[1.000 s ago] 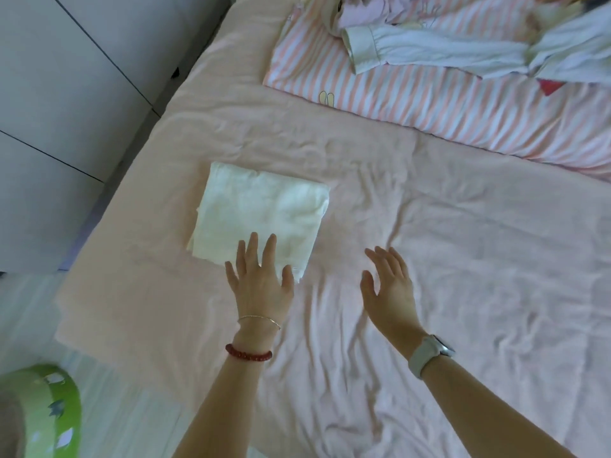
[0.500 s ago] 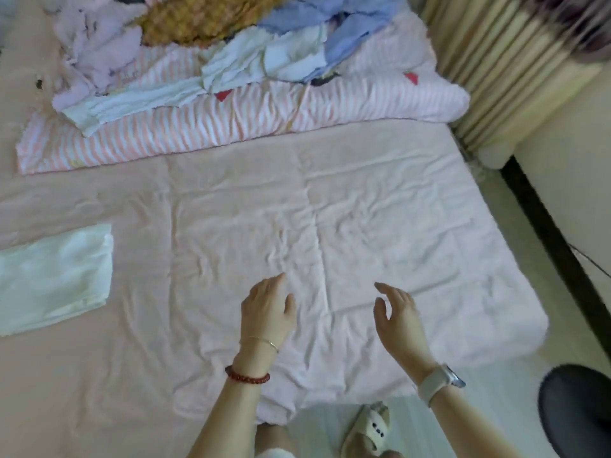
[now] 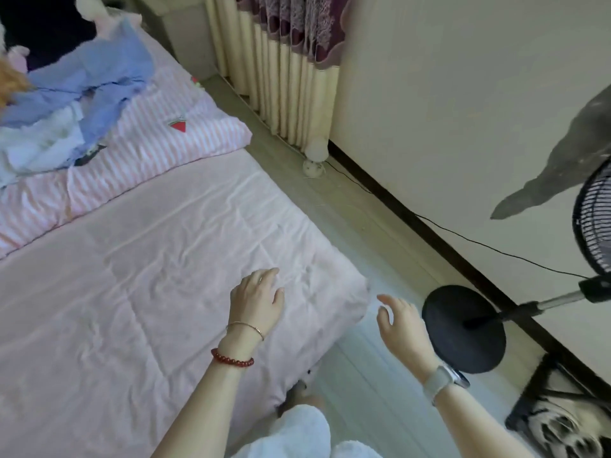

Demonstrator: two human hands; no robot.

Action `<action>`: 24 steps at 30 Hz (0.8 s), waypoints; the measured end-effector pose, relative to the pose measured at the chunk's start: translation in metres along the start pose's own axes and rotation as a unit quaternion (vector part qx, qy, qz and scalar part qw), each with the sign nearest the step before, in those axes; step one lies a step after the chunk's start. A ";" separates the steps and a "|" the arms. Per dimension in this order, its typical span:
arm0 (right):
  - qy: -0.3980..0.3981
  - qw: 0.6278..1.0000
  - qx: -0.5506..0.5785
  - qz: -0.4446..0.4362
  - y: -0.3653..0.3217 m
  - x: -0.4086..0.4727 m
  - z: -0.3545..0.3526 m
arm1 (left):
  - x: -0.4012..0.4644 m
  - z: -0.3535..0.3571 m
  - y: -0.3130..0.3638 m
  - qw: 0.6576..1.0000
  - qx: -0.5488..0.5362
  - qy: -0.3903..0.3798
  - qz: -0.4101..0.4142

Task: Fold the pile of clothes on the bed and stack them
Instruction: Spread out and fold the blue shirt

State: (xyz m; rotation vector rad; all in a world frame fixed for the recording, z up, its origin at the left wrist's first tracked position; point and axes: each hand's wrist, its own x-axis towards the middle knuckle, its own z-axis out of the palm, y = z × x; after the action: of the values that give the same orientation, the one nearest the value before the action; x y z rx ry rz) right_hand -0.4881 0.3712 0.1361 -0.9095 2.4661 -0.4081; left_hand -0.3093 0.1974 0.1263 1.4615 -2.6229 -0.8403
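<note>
Head view: the left hand (image 3: 256, 300) hangs palm down over the pink bed sheet (image 3: 132, 292), its fingers loosely bent and gripping nothing; whether the fingertips touch the sheet cannot be told. A thin gold bangle (image 3: 246, 326) and a red bead bracelet (image 3: 232, 357) ring that wrist, and the bare forearm runs back toward the lower edge of the frame. The right hand (image 3: 401, 328) is raised past the corner of the bed, over the pale floor (image 3: 363, 385), fingers spread and slack, holding nothing; a pale-strapped watch (image 3: 441, 381) sits on its wrist.

Well away from both sets of fingers, ahead and to their left, the pile of clothes (image 3: 66, 104) lies unfolded on a pink-striped quilt (image 3: 158, 140). It is a loose heap with no clear long axis: crumpled blue fabric on top, white pieces beneath. Just beyond the right fingers stands the round black base of a fan (image 3: 463, 328).
</note>
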 end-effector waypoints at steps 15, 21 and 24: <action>-0.042 0.995 -0.020 -0.093 -0.043 0.245 -0.092 | 0.209 -0.033 0.086 0.999 0.012 0.028 -0.043; -0.083 0.978 -0.072 -0.177 -0.053 0.387 -0.124 | 0.305 -0.022 0.124 0.992 -0.001 0.066 -0.108; -0.121 0.960 -0.117 -0.223 -0.056 0.462 -0.144 | 0.358 -0.013 0.150 0.983 -0.024 0.080 -0.161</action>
State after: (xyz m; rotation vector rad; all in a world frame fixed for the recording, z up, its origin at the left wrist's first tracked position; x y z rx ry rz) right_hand -0.8422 0.0367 0.1284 -1.5283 2.1040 -0.1384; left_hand -0.6235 -0.0306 0.1240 1.8833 -2.2712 -0.7623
